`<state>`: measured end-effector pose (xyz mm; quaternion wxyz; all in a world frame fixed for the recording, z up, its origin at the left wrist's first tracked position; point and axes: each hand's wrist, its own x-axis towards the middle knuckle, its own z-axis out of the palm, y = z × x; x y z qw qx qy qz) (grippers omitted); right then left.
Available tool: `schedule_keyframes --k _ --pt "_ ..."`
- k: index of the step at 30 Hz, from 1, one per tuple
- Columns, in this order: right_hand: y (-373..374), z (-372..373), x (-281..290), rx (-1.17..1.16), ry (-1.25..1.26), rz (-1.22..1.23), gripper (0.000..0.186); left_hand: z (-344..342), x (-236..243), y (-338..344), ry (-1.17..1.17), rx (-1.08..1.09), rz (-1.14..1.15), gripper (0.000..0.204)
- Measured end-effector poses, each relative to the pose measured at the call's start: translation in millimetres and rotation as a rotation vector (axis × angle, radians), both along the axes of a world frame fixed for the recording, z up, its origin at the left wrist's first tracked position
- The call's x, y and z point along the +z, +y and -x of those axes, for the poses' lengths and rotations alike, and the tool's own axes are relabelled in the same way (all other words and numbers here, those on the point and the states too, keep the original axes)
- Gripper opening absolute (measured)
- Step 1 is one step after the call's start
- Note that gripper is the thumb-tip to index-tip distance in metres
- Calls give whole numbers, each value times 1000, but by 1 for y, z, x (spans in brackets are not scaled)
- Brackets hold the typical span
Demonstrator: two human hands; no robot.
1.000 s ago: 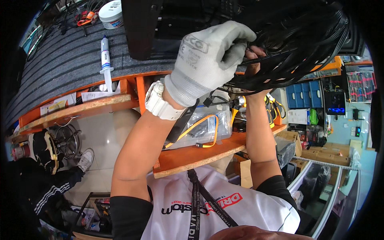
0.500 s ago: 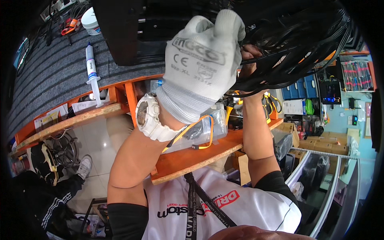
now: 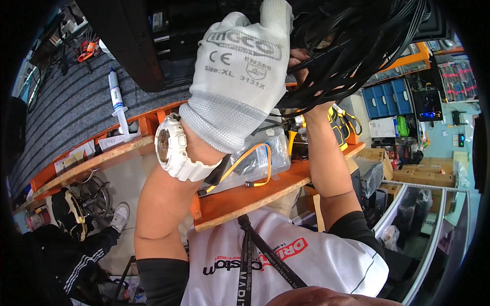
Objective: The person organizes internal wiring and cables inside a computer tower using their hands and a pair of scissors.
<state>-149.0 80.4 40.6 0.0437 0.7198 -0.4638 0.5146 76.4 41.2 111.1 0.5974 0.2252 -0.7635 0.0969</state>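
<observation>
My left hand (image 3: 240, 66), in a white knit glove with a white watch at the wrist, reaches up against an open black metal case (image 3: 120, 38). Its fingers bend down and away from me, and their tips are hidden, so whatever they grip does not show. Beside it on the right, my bare right hand (image 3: 300, 60) is closed among a thick bundle of black cables (image 3: 352, 61). Strands cross in front of the palm and cover most of that hand.
A syringe (image 3: 117, 99) lies on the ribbed grey mat (image 3: 66, 117) to the left. Below my wrists, an orange shelf (image 3: 245, 206) holds a plastic bag (image 3: 275, 150), a yellow cable (image 3: 269, 166) and yellow-black tools (image 3: 339, 130). Another person's shoe (image 3: 120, 217) shows at lower left.
The case and my gloved left hand now appear farther left in the picture. The cable bundle has shifted left too, with my right hand still in it.
</observation>
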Motion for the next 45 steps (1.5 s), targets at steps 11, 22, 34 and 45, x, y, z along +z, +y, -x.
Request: schedule_keyframes --k 11,22,34,45 --pt "6 -19 13 92 -214 114 19 -5 24 16 -240 104 -173 64" --pt "8 -15 23 -165 5 115 21 7 21 15 -221 16 -364 29" --pt "19 -19 42 91 -159 -104 12 8 6 15 -267 142 -274 27" --pt "17 -33 31 6 -288 1 10 -3 -15 -10 49 162 -64 66"
